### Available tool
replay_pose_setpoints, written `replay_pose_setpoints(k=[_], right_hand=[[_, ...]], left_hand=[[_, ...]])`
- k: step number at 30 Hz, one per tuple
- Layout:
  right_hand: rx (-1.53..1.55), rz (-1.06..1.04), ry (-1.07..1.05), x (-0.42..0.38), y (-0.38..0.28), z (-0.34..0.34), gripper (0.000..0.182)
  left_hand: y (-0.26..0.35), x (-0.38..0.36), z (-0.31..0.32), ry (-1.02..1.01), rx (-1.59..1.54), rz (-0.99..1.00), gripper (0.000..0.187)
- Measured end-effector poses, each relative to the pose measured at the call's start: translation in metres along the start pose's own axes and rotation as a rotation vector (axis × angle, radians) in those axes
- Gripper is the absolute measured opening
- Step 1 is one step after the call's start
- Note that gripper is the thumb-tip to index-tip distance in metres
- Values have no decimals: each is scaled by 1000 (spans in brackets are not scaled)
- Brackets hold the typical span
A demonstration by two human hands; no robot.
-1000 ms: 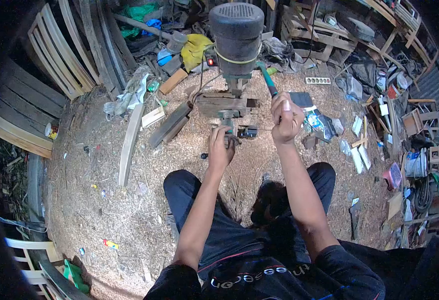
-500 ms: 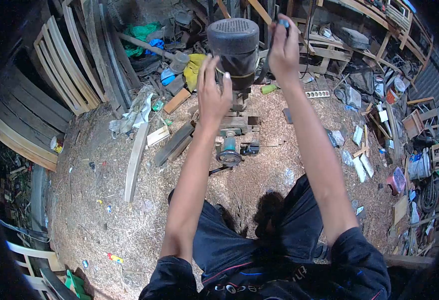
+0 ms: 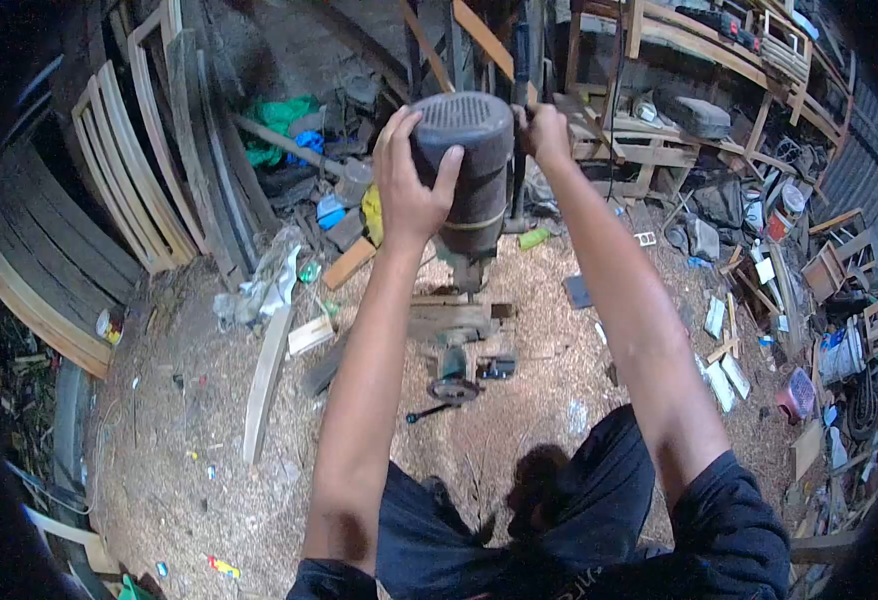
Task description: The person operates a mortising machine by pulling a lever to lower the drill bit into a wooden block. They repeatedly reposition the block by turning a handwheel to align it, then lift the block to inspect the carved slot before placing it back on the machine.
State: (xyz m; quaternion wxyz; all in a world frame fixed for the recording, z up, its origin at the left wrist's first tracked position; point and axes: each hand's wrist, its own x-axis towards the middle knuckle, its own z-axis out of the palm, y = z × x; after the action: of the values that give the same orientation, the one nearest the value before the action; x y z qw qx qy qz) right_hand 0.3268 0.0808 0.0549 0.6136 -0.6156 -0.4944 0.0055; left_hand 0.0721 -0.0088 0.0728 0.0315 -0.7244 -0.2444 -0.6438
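Note:
A dark cylindrical motor with a vented top stands upright on a machine in front of me. My left hand rests against its near left side, fingers spread over the top edge and thumb apart. At the motor's right, my right hand has its fingers curled around a dark upright lever, below its grip; the fingers are partly hidden. Under the motor, a chuck with a bit points down at a wooden piece. Below that is a round handwheel with a black crank handle.
Sawdust covers the floor. A long wooden piece lies to the left, and curved slats lean at the far left. Scrap, plastic and wooden frames crowd the right side, near a pink basket. A wooden bench stands behind.
My left hand has come onto the motor's side and top edge. My right hand has moved down and left along the lever, which now stands more upright. The view has tilted up slightly.

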Motion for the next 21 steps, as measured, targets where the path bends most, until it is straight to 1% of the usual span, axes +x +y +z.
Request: replay_pose_setpoints(k=[1,2,3,4,6,8,11,12,13,14,15,17,18,19,20,21], right_hand=[[-94,-18,5,-5,0,-1,27],[-233,-107,2,-16,-18,-9,25],[-189,-102,-22,-11,-13,-8,24],[10,-15,-57,-1,-8,-4,26],[71,25,-89,13,4,3,28],[-214,-73,-78,16,3,4,28],[-216,-133,16,12,10,10,30],[-179,-94,-45,10,14,11,33],[-171,-111,-60,1,20,10,37],[-116,-50,-7,-13,26,10,39],[-63,11,47,-32,32,10,41],[44,-45,152,-95,59,-5,45],[89,10,127,-138,78,-11,44],[133,67,101,-190,90,-20,42],[111,158,-45,-246,72,-40,37],[70,235,-166,-303,110,-37,36]], left_hand=[[-5,1,2,-20,-44,-15,59],[-6,2,3,-13,-63,-20,61],[-6,3,4,-7,-80,-26,64],[-8,4,6,0,-86,-15,65],[-11,6,9,4,-94,2,66],[-15,9,11,6,-95,17,68],[-14,8,11,0,-86,32,68],[-15,6,9,-14,-69,21,68],[-11,4,5,-28,-52,10,68],[-6,-1,0,-31,-13,0,63],[-5,-13,-6,-26,-27,-61,60],[-5,-54,-23,-16,-50,-179,56],[0,-84,-33,9,-39,-233,46],[0,-127,-43,-25,-30,-370,42],[-4,-171,-54,-54,-18,-503,37],[-3,-213,-64,-94,-4,-601,33]])
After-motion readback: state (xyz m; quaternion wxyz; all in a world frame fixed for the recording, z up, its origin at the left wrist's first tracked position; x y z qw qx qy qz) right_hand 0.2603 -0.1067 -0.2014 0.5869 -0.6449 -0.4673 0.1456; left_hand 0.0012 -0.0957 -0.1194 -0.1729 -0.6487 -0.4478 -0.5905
